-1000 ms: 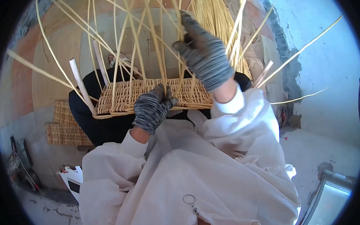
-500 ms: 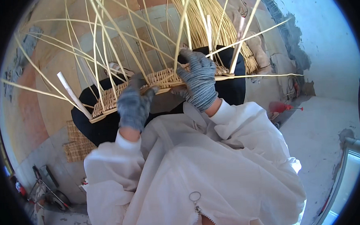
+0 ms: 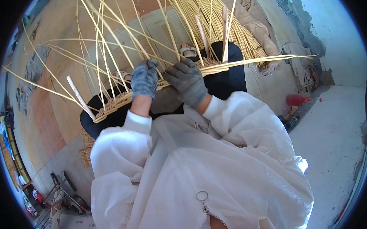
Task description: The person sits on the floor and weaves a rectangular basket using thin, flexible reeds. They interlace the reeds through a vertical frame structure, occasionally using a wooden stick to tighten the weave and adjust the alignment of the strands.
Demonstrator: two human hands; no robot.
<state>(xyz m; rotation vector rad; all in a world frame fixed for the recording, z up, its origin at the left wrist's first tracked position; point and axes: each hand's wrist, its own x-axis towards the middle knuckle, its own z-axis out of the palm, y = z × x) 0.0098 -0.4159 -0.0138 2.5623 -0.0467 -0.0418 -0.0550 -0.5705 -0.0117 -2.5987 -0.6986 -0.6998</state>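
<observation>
A half-woven wicker panel [image 3: 119,101] lies across my lap on dark cloth, with long pale rods [image 3: 120,48] fanning up from it. My left hand [image 3: 145,79], in a grey knit glove, is closed at the panel's upper edge around a rod that runs up and left. Beside it my right hand [image 3: 187,83], gloved too, grips the panel's near edge with curled fingers. Its fingertips are partly hidden. Thick peeled stakes stand at the ends, one stake [image 3: 80,98] at left and another stake [image 3: 225,34] at right. Long rods run out past the right end.
A big bundle of loose rods [image 3: 224,20] lies on the floor beyond the panel. Finished woven pieces [image 3: 87,148] rest at the left. A red tool [image 3: 298,99] lies near the right wall, and a wheeled cart [image 3: 71,199] stands at lower left.
My left hand has risen and turned, closing around a rod. The right hand has come down and left along the edge. The panel's right end now sits higher in view.
</observation>
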